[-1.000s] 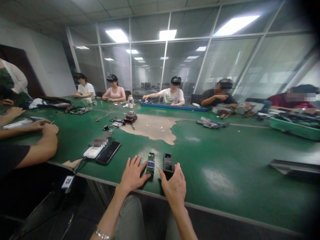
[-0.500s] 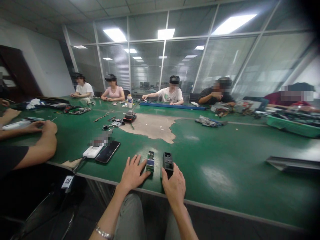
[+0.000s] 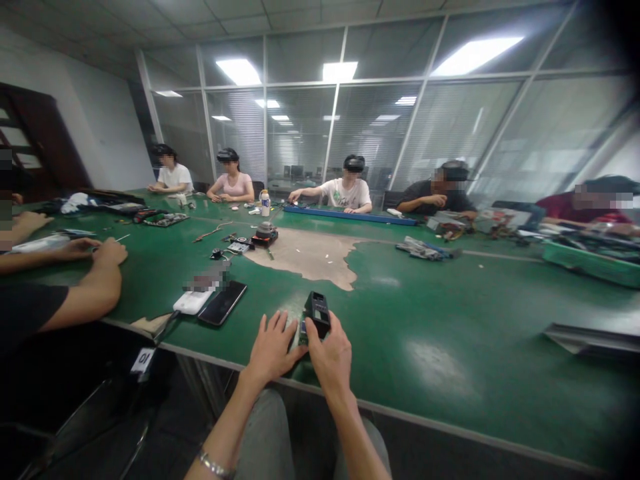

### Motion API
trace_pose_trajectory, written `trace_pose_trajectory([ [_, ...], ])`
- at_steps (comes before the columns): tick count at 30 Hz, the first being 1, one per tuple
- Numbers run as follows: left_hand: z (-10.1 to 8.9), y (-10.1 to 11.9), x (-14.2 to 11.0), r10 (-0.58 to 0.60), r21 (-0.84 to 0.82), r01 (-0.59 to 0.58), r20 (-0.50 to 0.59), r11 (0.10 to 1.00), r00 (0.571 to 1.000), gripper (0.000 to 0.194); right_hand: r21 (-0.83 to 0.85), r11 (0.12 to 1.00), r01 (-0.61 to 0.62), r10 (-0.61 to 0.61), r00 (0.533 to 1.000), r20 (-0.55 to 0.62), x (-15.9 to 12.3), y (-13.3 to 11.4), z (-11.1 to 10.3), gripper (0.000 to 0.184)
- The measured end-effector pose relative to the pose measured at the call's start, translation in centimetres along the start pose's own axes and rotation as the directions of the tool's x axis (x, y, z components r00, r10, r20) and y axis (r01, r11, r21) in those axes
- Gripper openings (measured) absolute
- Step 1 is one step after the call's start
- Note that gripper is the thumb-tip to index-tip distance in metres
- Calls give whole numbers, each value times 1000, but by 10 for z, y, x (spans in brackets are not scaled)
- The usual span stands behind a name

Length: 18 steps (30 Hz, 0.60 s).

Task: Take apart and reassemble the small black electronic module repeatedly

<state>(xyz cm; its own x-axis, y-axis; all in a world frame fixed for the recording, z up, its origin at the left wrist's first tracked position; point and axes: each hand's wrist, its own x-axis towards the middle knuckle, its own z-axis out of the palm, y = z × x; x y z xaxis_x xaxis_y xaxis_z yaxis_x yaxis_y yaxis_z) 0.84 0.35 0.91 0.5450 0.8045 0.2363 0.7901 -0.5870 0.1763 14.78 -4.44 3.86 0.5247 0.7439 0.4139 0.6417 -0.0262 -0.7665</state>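
Note:
My right hand (image 3: 331,347) grips a black plastic housing (image 3: 317,309) with rectangular openings, thumb on its left side and fingers on its right. The housing is tilted and held over a small green circuit board (image 3: 303,331), covering most of it. Only a narrow strip of the board shows at the housing's left edge. My left hand (image 3: 274,343) rests on the green tabletop with its fingers spread, and its thumb points toward the board's near end. Whether that thumb touches the board I cannot tell.
A black phone (image 3: 223,303) and a white power bank (image 3: 193,301) with a cable lie left of my hands. Gloves (image 3: 423,249) sit farther back, and a dark metal piece (image 3: 593,340) is at the right. A co-worker's hands (image 3: 107,253) are at the left; several people sit opposite.
My right hand has lifted the black housing from the table and carried it left, over the circuit board. My left hand stays beside the board. The whole view has shifted slightly.

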Motion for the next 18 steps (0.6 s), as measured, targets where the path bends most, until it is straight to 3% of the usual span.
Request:
trace_pose_trajectory([
  [12,-5,-1,-1,2,-8,-2,34,1000,999,60,-209,977,52,-45,998,35,-7,-12,10,41],
  [18,-3,-1,0,3,-7,-2,32,1000,999,61,-260,961,90,-91,996,8,-17,-5,17,51],
])
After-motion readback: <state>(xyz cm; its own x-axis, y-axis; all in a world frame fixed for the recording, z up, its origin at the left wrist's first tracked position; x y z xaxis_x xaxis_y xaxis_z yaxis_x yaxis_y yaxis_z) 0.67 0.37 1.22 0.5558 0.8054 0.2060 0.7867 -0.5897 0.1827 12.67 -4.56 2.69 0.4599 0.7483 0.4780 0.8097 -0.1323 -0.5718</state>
